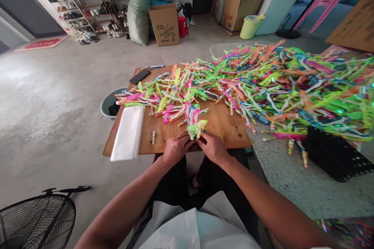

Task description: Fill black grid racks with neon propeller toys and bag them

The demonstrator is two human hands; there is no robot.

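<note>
At the front edge of the wooden table (233, 134), my left hand (176, 148) and my right hand (214, 147) meet with fingers closed. Between them they pinch a small bunch of plastic toys (193, 118) in pink, green and yellow with white strips. My fingers partly cover its near end. Left of my left hand, a short tube with a printed wrapper (154, 137) stands or lies on the wood; I cannot tell which. Further left lies a stack of clear plastic bags (127, 134). Just beyond my hands, a heap of similar bright toys (187, 81) spreads away to the right.
A black phone (140, 76) lies at the table's far left corner, with a grey-green basin (108, 105) beside the table. A black basket (336, 155) rests on the stone surface (298, 186) at right. A fan (37, 218) stands at lower left. Cardboard boxes (165, 25) are behind.
</note>
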